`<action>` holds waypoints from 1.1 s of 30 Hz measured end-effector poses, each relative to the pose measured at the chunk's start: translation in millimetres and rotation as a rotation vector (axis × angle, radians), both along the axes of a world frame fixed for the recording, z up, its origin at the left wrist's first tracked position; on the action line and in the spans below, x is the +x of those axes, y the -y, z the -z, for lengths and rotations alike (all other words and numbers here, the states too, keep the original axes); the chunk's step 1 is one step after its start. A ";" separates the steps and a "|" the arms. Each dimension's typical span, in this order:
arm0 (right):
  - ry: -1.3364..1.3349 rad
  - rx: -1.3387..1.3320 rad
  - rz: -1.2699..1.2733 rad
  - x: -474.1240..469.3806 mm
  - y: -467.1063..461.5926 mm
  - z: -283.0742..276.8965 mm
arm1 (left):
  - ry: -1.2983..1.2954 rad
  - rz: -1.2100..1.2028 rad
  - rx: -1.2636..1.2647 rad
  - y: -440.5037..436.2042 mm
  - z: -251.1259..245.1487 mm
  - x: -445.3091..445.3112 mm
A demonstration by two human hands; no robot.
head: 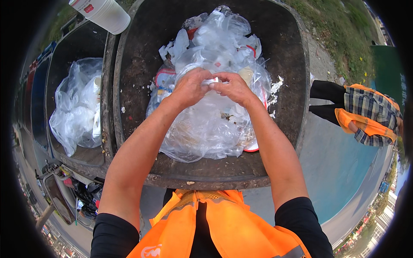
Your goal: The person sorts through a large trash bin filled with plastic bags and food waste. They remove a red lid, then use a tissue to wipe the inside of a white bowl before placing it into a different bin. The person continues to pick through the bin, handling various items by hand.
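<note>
Both of my hands are raised over a heap of rubbish, gripping one small white packet (pixel 210 81) with red marks between their fingertips. My left hand (pixel 192 86) has its fingers bent around the packet's left end. From the other side, the thumb and fingers of my right hand (pixel 235 86) pinch it. What it contains cannot be seen. Beneath lie crumpled clear plastic bags (pixel 196 132) mixed with stained paper and red-edged pieces. The heap rests on the dark, dirty surface of a large waste bin (pixel 284 106), with white crumbs scattered around.
A stack of paper cups (pixel 108 17) stands on the bin's upper left rim. More clear bags (pixel 79 106) lie in the neighbouring bin on the left. Below it is a cart (pixel 59 196) with black bags. At right stands a person (pixel 367 113) in an orange vest.
</note>
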State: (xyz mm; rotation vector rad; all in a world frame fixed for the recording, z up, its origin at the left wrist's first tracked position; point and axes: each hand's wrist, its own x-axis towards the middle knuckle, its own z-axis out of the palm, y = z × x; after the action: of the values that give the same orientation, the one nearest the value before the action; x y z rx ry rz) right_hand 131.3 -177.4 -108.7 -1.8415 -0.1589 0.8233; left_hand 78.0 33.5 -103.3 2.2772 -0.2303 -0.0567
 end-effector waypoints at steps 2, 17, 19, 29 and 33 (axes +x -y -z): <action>-0.067 0.045 0.055 0.8 7.4 0.5 | 0.090 -0.156 0.002 4.6 1.1 0.6; -0.479 0.290 0.398 -34.1 -0.8 -23.1 | -0.418 -0.057 -0.452 22.3 -23.5 -26.5; -0.468 0.294 0.414 -38.1 -3.1 -24.6 | -0.420 -0.015 -0.380 20.2 -26.3 -28.9; -0.456 0.317 0.444 -38.9 3.5 -21.0 | -0.380 -0.010 -0.545 28.0 -16.4 -25.5; -0.466 0.334 0.498 -35.2 8.8 -14.5 | -0.460 -0.012 -0.466 25.3 -15.7 -17.1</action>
State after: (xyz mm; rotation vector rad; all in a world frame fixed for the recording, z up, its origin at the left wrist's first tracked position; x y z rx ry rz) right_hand 96.1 -186.3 -94.2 -1.2568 0.4207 0.7878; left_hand 60.9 8.2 -87.6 1.7447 0.0153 -0.4660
